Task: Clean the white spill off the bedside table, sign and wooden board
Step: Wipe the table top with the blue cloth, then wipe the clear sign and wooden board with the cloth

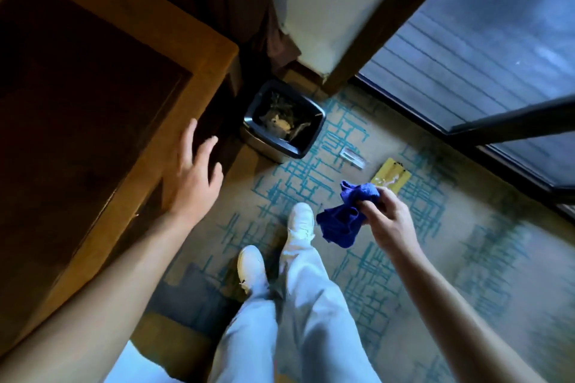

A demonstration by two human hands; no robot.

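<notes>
Blue, soft cloth (343, 218), bunched and hanging down, pinched by the right hand (387, 218) between thumb and curled fingers, above the patterned beige and teal carpet (466, 258). Probably very light and limp, easy to fold into a pad; best held by the bunched middle, not by a loose corner. Left hand (194, 177) spread with straight fingers, holding nothing, over the near right edge of the dark wooden table (93, 102); touching or hovering, cannot tell. Farther on the floor, just right of the cloth, a small yellow flat board (395, 176) with white smears on its surface, likely stiff and light, to be taken by the clean edges. Left of it, a small grey flat object (353, 157), perhaps the sign, too blurred to say. Near the table corner, a black waste bin (283, 121) with rubbish inside. White spill on the table top not visible.
</notes>
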